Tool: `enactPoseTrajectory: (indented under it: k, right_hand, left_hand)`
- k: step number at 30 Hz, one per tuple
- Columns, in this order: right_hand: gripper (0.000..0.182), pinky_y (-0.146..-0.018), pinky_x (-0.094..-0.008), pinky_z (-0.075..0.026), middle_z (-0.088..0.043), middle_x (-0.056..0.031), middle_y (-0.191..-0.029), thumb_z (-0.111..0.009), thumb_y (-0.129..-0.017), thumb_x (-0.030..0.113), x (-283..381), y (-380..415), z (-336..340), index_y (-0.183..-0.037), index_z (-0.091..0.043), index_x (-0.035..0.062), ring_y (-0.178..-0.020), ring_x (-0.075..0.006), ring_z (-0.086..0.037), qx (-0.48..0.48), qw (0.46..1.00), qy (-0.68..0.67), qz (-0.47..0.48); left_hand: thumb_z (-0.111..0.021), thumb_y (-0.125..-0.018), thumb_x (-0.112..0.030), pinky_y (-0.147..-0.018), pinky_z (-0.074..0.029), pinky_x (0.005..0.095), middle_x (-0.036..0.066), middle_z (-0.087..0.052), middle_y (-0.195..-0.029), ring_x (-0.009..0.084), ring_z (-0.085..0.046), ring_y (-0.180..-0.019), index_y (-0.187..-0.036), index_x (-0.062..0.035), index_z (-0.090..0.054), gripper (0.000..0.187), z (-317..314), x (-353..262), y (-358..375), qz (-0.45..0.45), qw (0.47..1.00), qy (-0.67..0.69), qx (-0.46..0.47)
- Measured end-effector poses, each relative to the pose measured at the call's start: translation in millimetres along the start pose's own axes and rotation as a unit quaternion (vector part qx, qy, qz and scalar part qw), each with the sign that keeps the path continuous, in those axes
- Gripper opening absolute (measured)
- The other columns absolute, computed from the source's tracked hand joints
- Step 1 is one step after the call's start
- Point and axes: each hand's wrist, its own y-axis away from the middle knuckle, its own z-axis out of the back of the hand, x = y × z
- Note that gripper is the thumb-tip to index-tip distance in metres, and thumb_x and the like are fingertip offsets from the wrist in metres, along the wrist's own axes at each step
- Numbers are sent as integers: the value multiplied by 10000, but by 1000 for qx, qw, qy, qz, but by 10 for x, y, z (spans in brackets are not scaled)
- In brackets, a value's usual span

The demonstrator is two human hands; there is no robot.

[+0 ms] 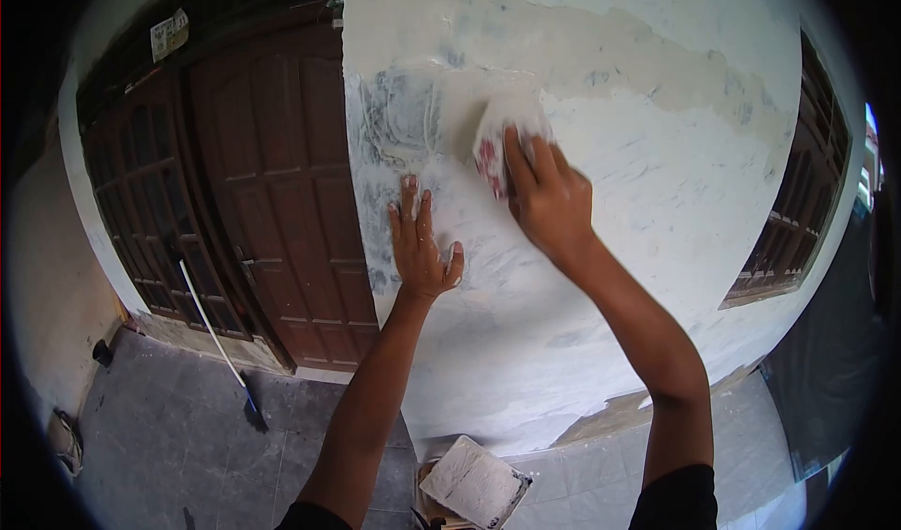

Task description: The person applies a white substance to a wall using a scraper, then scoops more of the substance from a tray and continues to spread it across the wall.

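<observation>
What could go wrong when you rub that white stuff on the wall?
The left hand, spread at the wall, might smudge any wet patches. The white-smeared tool in the right hand could slip and leave ridges. Someone might step on the messy tray below.

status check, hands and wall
right hand pressing putty-smeared pad on wall; left hand bare, fingers spread at wall; nothing between hands
</observation>
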Motion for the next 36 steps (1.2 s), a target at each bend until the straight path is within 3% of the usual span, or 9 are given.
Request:
enactPoseTrajectory:
  k: [7,10,13,17,21,26,29,33,36]
  right_hand:
    - [484,-554,-246,-534,-529,-74,-919,-581,-715,25,89,26,-334,-1189,-576,-76,-787,-158,-582,53,994,80,51]
    - [434,-584,-242,-533,-515,-59,-877,-598,-728,91,256,425,-270,-1133,-608,-65,-799,-149,-574,90,993,53,61]
    - [460,-594,-270,-544,-548,-83,-929,-600,-724,69,327,588,-75,-1168,-599,-52,-805,-178,-594,115,993,-11,29]
    - [482,-563,-282,-538,-583,-115,-1023,-596,-719,60,108,118,25,-1194,-590,-26,-801,-217,-603,27,999,-9,22]
    - [485,-537,-266,-525,-558,-85,-941,-588,-713,66,-66,-245,-180,-1185,-582,-42,-767,-179,-582,-2,999,42,34]
    - [497,-560,-247,-538,-543,-75,-940,-588,-709,61,115,186,-306,-1184,-563,-83,-802,-155,-578,85,994,51,47]
    - [498,-572,-267,-554,-564,-109,-990,-592,-716,55,245,547,-195,-1197,-566,-68,-836,-188,-612,125,992,4,36]
    - [487,-591,-287,-563,-588,-133,-1019,-588,-723,51,180,423,-71,-1204,-587,-29,-871,-242,-649,52,997,-24,44]
    - [468,-560,-271,-545,-568,-102,-960,-586,-726,55,-50,-68,-12,-1185,-585,-38,-793,-207,-617,-3,999,35,29]
  left_hand:
    - [-392,-918,-473,-1087,-78,658,301,-239,-1501,450,-231,-1404,-1459,15,-231,747,14,5,-15,4,1000,3,-1]
    - [-394,-917,-471,-1086,-83,657,300,-238,-1502,451,-230,-1404,-1459,16,-228,747,7,28,-4,-4,1000,5,-1]
    - [-393,-918,-472,-1087,-83,656,298,-241,-1501,449,-230,-1405,-1458,17,-228,747,4,24,-10,-6,1000,8,-9]
    - [-397,-915,-471,-1088,-79,654,296,-241,-1502,449,-230,-1405,-1458,16,-225,749,-3,10,2,-4,1000,8,-6]
    - [-404,-911,-469,-1090,-74,652,296,-239,-1503,446,-227,-1407,-1456,21,-229,754,3,21,1,0,1000,9,-2]
    - [-403,-912,-463,-1093,-75,648,297,-241,-1502,445,-229,-1407,-1456,23,-232,749,14,18,-2,2,1000,6,-2]
    - [-399,-917,-458,-1098,-79,639,300,-245,-1500,447,-236,-1405,-1459,17,-233,740,11,17,-6,-6,1000,7,-1]
    - [-396,-920,-456,-1103,-84,630,300,-249,-1499,445,-240,-1405,-1463,13,-232,736,16,2,-16,-7,1000,0,0]
    - [-396,-920,-456,-1103,-81,635,297,-249,-1499,441,-235,-1408,-1466,7,-227,735,6,5,-9,-7,1000,1,-2]
